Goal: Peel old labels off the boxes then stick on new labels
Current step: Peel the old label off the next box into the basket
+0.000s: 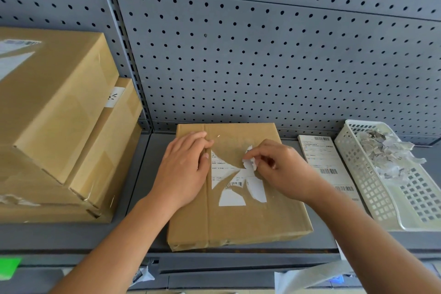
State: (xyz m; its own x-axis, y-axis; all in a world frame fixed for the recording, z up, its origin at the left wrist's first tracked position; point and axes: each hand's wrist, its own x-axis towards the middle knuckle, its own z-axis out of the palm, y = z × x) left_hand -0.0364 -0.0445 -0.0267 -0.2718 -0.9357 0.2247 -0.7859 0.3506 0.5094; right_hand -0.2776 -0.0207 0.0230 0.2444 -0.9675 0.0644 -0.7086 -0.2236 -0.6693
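On top of the flat cardboard box [238, 219], a half-torn old label [232, 182] is seen stuck. Its lifted strip [249, 162] is pinched by the right hand [284, 172], while the box is pressed flat by the straight-fingered left hand [186, 167]. Just right of the box, a label sheet [327, 162] is laid.

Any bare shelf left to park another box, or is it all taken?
Bare shelf in front of the stacked boxes, plus a narrow strip between them and the centre box. Right side crowded: label sheet beside basket.
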